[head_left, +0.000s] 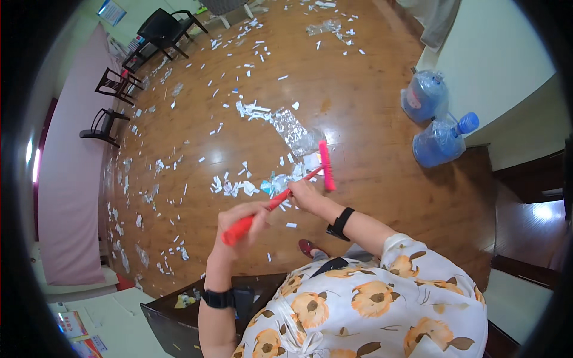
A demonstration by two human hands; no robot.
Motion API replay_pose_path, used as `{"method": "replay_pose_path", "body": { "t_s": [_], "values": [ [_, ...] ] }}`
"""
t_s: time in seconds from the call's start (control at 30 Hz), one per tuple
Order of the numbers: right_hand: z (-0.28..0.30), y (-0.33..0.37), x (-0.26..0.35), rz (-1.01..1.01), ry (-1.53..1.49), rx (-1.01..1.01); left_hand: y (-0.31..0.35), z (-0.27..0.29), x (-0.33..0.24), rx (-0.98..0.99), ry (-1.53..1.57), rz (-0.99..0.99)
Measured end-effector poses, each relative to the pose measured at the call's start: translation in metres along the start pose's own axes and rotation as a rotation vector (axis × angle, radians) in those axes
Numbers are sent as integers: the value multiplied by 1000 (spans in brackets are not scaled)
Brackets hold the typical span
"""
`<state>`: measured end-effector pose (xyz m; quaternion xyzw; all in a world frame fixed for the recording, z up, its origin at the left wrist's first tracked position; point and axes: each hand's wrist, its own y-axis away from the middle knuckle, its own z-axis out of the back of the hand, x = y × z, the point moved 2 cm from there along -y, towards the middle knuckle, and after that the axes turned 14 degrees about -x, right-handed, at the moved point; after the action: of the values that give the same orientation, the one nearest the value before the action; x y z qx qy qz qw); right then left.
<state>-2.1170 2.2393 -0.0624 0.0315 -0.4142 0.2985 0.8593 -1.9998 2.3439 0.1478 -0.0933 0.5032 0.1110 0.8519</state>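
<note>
A broom (278, 200) with a red handle and a bright pink head slants across in front of me. Near the top end of its handle, my left hand (243, 216) is wrapped round the red grip. Lower down the stick, closer to the head, my right hand (303, 196) is closed on it too. The pink bristle head (327, 166) is at the right edge of a heap of white paper scraps (280, 182). Beyond the heap lies a crumpled clear plastic sheet (292, 131). Whether the bristles touch the floor I cannot tell.
Paper scraps litter the wooden floor (370, 119). Two blue water jugs (439, 143) stand by the right wall. Black chairs (164, 33) and a wooden chair (116, 83) line the far left, near a pink cloth (74, 179). A dark table (173, 316) is beside my left arm.
</note>
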Motion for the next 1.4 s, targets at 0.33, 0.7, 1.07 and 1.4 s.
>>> {"method": "replay_pose_path", "body": {
  "t_s": [0.33, 0.7, 1.07, 1.4],
  "values": [
    [-22, 51, 62, 30, 108, 319, 25, 56, -10, 208, -100, -53],
    [-79, 4, 100, 183, -78, 228, 54, 92, 2, 56, -202, -222],
    [-1, 12, 75, 124, 234, 288, 46, 90, 28, -3, 153, -179],
    [19, -2, -28, -40, 250, 488, -38, 16, 78, 308, 201, 6]
  ]
}}
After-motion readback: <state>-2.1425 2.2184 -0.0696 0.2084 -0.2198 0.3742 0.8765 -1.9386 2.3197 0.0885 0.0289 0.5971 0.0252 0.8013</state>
